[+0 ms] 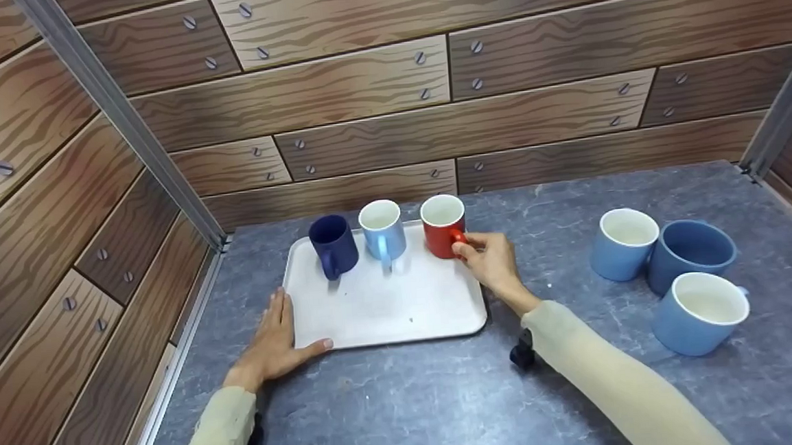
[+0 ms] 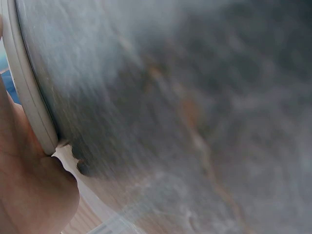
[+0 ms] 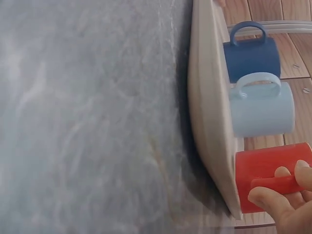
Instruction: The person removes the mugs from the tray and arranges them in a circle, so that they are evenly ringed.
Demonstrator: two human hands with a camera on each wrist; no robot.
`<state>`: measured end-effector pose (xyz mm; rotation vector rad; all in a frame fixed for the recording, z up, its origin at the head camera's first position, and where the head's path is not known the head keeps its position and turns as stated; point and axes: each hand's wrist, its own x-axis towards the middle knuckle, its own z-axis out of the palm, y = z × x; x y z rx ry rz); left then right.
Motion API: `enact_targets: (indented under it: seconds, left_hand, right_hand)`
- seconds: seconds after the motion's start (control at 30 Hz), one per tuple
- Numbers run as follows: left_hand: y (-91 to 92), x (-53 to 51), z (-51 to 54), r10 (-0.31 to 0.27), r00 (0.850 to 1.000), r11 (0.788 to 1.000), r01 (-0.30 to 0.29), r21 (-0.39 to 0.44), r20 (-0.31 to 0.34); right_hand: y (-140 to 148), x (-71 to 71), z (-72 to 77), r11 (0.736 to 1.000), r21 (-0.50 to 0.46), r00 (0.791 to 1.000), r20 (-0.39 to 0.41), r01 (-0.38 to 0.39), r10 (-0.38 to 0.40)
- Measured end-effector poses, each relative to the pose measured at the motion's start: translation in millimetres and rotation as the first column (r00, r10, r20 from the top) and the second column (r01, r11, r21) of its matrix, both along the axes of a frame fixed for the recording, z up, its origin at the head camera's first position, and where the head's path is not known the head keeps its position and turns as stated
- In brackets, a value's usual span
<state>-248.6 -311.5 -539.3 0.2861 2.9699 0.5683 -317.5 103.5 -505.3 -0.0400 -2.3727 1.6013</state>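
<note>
"Red on the outside and white within: a mug (image 1: pixel 438 240) stands upright at the tray's far right corner. The tray (image 1: pixel 381 313) is white, with rounded corners, on a mottled grey table (image 1: pixel 414 414)."

"Is anyone holding the mug?"

"Yes. The person's right hand (image 1: pixel 491 258) pinches its handle between thumb and curled fingers; the right wrist view shows that grip closely. The left hand (image 1: pixel 273 343) lies with fingers straight along the tray's left edge, thumb stretched over the near edge, gripping nothing."

"What would the mug feel like?"

"Stiff and smooth, I would judge, probably glazed ceramic (the pictures cannot confirm it). Expect moderate weight, a slightly slippery wall and a rim that could chip if knocked. The handle, turned toward the right hand, seems the surest hold; a low pinch could let the mug tip."

"And nearby?"

"To its left on the tray, a light blue mug (image 1: pixel 398 241), then a dark blue mug (image 1: pixel 343 243), all apart. Well off to the right, three blue cups (image 1: pixel 663 264) cluster on the table."
</note>
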Motion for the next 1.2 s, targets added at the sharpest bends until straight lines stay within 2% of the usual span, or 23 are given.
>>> enact_targets:
  seconds: [0.13, 0.37, 0.53, 0.73, 0.9, 1.1, 1.2]
  left_hand:
    - [-0.6, -0.5, -1.3, 0.003, 1.0, 1.0, -0.003, -0.009, 0.002]
    - [-1.7, -0.2, -1.0, 0.01, 0.999, 1.0, -0.009, -0.012, 0.031]
    - [-1.8, 0.0, -1.3, 0.005, 1.0, 1.0, -0.005, -0.013, 0.03]
    - [-0.8, -0.4, -1.9, -0.005, 1.0, 1.0, 0.005, -0.015, 0.024]
    - [-0.5, -0.4, -0.9, -0.005, 1.0, 1.0, 0.005, -0.008, 0.031]
    - [-0.5, -0.4, 0.6, -0.005, 1.0, 1.0, 0.006, -0.008, 0.023]
    - [-0.5, 0.3, 0.5, -0.004, 1.0, 1.0, 0.005, -0.009, 0.026]
  right_hand:
    - [11.2, 6.6, 6.9, 1.0, -0.019, 1.0, -0.013, -0.018, 0.018]
    - [36.0, 18.3, 20.9, 0.984, -0.171, 0.997, 0.049, -0.057, 0.066]
    - [58.4, 30.0, 26.1, 0.979, -0.19, 0.995, 0.064, -0.067, 0.08]
    - [85.3, 48.9, 28.1, 0.978, -0.196, 0.994, 0.058, -0.076, 0.089]
    - [104.7, 64.2, 26.7, 0.985, -0.151, 0.995, 0.046, -0.078, 0.086]
    - [124.4, 79.4, 22.7, 0.965, -0.236, 0.991, 0.05, -0.111, 0.127]
    - [133.4, 85.9, 20.5, 0.967, -0.233, 0.991, 0.062, -0.104, 0.122]
